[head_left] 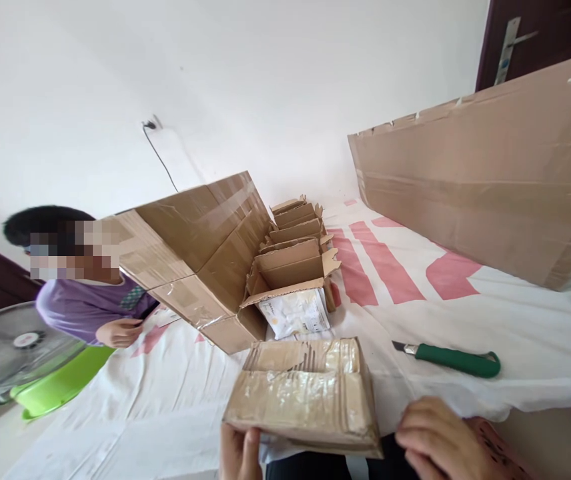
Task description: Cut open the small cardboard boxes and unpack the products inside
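Observation:
A small taped cardboard box (300, 400) lies near the table's front edge, creased and covered in shiny clear tape. My left hand (238, 453) grips its near left corner, the thumb against the near side. To the right of the box, apart from it, my right hand (435, 437) is loosely curled with nothing visible in it; its palm is hidden. Beyond that hand, a green-handled utility knife (458, 360) rests on the cloth, blade out and pointing left. Just behind the box is a white printed packet (295, 312), leaning against an open carton (290, 270).
Several open cartons run back in a row beside a large cardboard box (190, 253). Another big cardboard piece (480, 173) stands at right on the white-and-red cloth (365, 267). A person (85, 307) sits at left, near a fan (20, 340) and green basin (60, 387).

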Action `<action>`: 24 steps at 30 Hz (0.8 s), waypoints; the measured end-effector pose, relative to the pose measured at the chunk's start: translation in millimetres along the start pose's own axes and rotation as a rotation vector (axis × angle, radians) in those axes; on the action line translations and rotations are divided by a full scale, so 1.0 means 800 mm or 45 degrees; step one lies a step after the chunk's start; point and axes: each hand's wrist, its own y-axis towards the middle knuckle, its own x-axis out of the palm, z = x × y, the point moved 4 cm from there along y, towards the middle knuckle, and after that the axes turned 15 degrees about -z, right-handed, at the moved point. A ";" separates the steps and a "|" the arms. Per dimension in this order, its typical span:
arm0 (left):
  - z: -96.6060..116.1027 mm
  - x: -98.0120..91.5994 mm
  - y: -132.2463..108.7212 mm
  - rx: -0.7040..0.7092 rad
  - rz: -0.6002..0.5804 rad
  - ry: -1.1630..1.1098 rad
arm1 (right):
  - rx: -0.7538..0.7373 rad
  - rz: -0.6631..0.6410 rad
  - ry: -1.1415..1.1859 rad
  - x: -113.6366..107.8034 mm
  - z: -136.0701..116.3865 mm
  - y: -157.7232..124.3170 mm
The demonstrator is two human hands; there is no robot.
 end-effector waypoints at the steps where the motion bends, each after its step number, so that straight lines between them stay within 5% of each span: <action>1: -0.004 0.006 -0.004 0.009 -0.066 -0.030 | 0.069 0.064 -0.083 -0.018 0.011 -0.004; 5: -0.001 0.024 -0.005 0.135 -0.431 -0.155 | 0.368 0.249 -0.401 -0.054 0.073 -0.025; 10: 0.011 0.033 0.013 0.201 -0.800 -0.271 | 0.683 0.073 -0.647 -0.045 0.140 -0.048; 13: -0.010 0.035 0.018 0.145 -0.932 -0.244 | 0.747 -0.037 -0.605 -0.036 0.159 -0.052; 18: -0.051 0.034 0.020 0.063 -1.064 -0.152 | 0.651 0.095 -0.386 -0.063 0.147 -0.015; 21: -0.039 0.037 0.021 0.015 -1.124 -0.092 | 0.498 0.176 -0.258 -0.099 0.113 0.039; 24: -0.005 0.044 0.021 -0.044 -1.194 -0.024 | 0.312 0.028 -0.103 -0.122 0.067 0.105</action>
